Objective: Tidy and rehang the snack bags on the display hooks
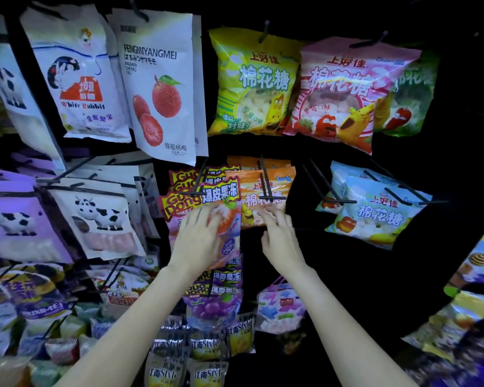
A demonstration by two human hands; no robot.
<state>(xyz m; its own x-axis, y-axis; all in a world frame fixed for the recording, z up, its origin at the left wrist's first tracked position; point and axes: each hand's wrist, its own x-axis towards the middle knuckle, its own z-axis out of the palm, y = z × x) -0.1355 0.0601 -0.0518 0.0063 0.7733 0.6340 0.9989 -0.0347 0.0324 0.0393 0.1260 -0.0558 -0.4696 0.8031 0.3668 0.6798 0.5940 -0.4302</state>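
- The left hand [200, 236] lies flat, fingers spread and straight, against the front jelly bag [224, 219] in the Guo Dong stack, pressing on it rather than curling round it.
- That jelly bag hangs with others of its kind on a black display hook [199, 180] in the middle row, just left of centre; its red and yellow header reads "Guo Dong".
- The right hand [281, 238] reaches up beside it, fingers extended and relaxed, its fingertips [266, 215] touching the lower edge of the orange marshmallow bag [263, 196] and gripping nothing.
- The orange marshmallow bag hangs on the neighbouring hook [266, 177], touching the jelly stack on its left (several same-coloured bags sit behind it).
- Further right in the same row, blue marshmallow bags [375, 210] hang tilted on their own hooks, well apart from both hands.
- On the top row hang a White Rabbit bag [78, 79], a white bayberry bag [162, 90], a yellow marshmallow bag [254, 82] and a pink marshmallow bag [344, 90].
- Left of the hands are cow-print bags [101, 216]; below are grape jelly bags [213, 305] and small "Style" packets [204, 344].
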